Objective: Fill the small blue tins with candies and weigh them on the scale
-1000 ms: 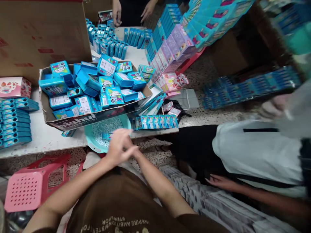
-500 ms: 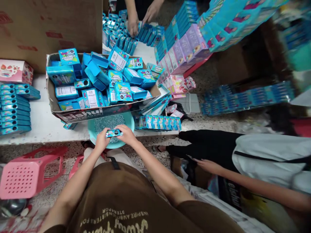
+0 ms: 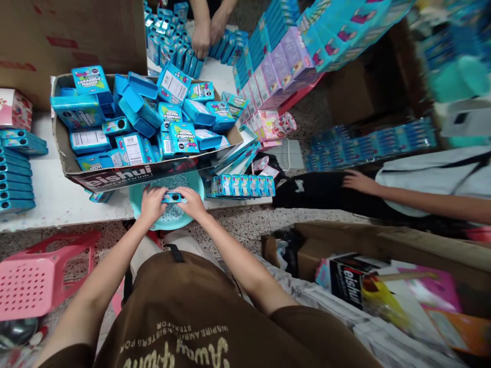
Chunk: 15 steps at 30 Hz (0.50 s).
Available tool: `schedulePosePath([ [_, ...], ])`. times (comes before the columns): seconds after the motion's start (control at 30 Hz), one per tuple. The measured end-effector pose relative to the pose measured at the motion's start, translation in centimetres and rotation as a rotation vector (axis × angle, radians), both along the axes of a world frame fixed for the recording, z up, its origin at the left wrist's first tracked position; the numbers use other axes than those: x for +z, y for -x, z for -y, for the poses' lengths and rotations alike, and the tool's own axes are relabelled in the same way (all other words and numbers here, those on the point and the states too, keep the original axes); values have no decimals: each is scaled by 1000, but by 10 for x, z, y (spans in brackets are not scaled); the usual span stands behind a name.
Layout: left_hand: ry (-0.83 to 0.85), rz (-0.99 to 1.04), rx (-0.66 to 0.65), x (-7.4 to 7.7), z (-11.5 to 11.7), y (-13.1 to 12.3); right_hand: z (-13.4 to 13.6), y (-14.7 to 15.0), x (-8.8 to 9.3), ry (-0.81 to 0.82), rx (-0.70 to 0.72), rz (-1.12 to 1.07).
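Note:
Between my hands is a small blue candy box (image 3: 171, 198), held level over a turquoise basin (image 3: 197, 186) of small pale pieces. My left hand (image 3: 153, 203) grips the box's left end, fingers curled. At the other end, my right hand (image 3: 190, 201) is closed on it with the thumb along the near side. Just beyond the basin stands an open cardboard carton (image 3: 115, 176), heaped with blue candy boxes marked "Caramelo Macizo". A row of upright blue boxes (image 3: 241, 186) lies right of the basin.
A co-worker's hands (image 3: 205, 36) handle blue boxes across the white table (image 3: 46, 204). Another person's hand (image 3: 358, 181) rests by dark trousers at right. A pink stool (image 3: 28, 286) stands at lower left, and a large box of packaging (image 3: 345, 281) at lower right.
The view has shifted, so the table things sit further left. My left hand now wraps further over the candy box. The person at right has moved, uncovering the packaging box.

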State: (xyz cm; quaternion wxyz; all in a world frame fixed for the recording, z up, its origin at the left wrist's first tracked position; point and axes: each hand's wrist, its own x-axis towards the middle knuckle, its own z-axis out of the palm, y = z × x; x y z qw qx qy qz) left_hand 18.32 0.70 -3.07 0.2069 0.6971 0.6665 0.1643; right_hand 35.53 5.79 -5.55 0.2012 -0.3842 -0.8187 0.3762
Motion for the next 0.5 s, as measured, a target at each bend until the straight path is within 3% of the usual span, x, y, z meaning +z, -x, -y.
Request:
schedulePosePath([
  [0.07,-18,7,68,0,-2,2,-6,2,1,28,-28,47],
  [0.17,-48,20,145,-3,0,5,-15,3,-7,139,-50,318],
  [0.3,-50,166,433,0,6,7,-16,9,-32,280,-71,653],
  [0.4,-28,319,632,5,13,8,2,25,-49,337,-70,675],
  [0.5,-44,430,735,6,20,10,24,44,-58,387,-50,661],
])
